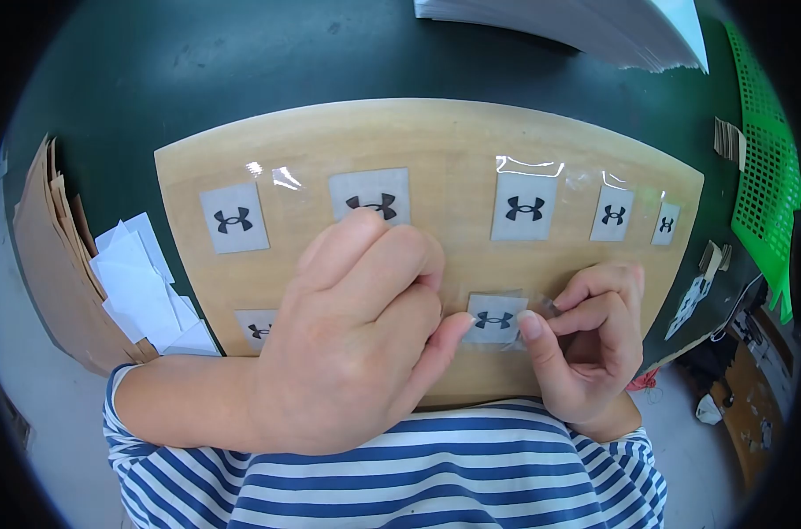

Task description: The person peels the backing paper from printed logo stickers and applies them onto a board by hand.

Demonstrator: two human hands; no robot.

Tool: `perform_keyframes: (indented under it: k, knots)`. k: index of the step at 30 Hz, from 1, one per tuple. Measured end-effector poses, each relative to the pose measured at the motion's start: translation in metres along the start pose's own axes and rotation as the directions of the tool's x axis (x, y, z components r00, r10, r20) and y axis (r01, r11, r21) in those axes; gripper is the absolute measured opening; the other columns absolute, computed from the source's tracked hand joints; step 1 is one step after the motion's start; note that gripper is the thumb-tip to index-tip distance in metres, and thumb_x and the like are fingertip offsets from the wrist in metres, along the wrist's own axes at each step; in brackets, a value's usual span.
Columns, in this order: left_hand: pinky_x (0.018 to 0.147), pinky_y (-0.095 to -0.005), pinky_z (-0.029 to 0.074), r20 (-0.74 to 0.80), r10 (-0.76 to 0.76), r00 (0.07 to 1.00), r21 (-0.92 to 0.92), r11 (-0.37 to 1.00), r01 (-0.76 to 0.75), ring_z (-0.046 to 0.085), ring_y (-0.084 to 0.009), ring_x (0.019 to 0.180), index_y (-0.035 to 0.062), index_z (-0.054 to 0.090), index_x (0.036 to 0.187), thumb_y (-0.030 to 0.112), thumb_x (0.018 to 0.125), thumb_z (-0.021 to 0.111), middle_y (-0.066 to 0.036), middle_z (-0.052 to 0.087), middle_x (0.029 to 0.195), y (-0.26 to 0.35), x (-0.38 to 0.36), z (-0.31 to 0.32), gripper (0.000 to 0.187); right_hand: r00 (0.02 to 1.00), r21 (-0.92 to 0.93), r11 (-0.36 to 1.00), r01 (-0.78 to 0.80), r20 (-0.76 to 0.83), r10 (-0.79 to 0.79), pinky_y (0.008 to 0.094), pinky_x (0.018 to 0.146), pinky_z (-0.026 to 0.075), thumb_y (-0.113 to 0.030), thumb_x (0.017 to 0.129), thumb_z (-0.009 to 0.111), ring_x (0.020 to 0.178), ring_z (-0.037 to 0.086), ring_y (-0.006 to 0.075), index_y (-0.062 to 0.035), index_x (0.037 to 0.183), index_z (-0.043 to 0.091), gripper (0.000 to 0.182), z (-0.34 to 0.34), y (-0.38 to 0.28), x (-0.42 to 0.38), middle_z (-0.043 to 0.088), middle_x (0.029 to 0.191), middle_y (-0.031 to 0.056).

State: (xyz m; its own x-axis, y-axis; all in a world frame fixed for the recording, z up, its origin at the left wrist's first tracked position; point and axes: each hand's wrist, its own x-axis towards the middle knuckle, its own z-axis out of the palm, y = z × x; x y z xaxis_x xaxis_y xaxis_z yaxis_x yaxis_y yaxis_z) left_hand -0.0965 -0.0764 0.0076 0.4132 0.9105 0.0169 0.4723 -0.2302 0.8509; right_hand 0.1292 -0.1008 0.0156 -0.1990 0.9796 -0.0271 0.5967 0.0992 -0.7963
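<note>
A tan board (427, 132) carries several whitish squares with black logos, some under shiny clear film. My left hand (356, 335) is over the board's middle, fingers curled in, its thumb tip at the left edge of a lower logo square (494, 319). Whatever its fingers hold is hidden. My right hand (594, 339) pinches a bit of clear film at that square's right side, its thumb touching the edge. Above my left hand lies a partly covered logo square (365, 187). Another square (254, 328) shows partly beside my left wrist.
Brown paper sheets (61, 256) and white paper pieces (140, 278) lie at the left. A white paper stack (585, 26) stands at the top. A green perforated basket (766, 150) is at the right, near small tag bundles (728, 144) on the dark green table (242, 53).
</note>
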Motion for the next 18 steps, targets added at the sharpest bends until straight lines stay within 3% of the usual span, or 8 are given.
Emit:
perform_keyframes:
  k: [18]
  knots:
    - [0.072, -0.0283, 0.041, -0.070, 0.028, 0.997, 0.016, 1.000, -0.027, 0.045, -0.0208, 0.080, 0.0054, 0.062, 0.071, 0.000, 0.071, 0.080, -0.007, 0.058, 0.093, -0.0022, -0.0019, 0.0059, 0.019, 0.998, -0.005, 0.999, -0.048, 0.027, 0.048, 0.0287, 0.082, 0.039, -0.002, 0.078, 0.081, 0.089, 0.045, 0.0190, -0.0107, 0.077, 0.059, 0.024, -0.0017, 0.0012, -0.0051, 0.058, 0.094, 0.0047]
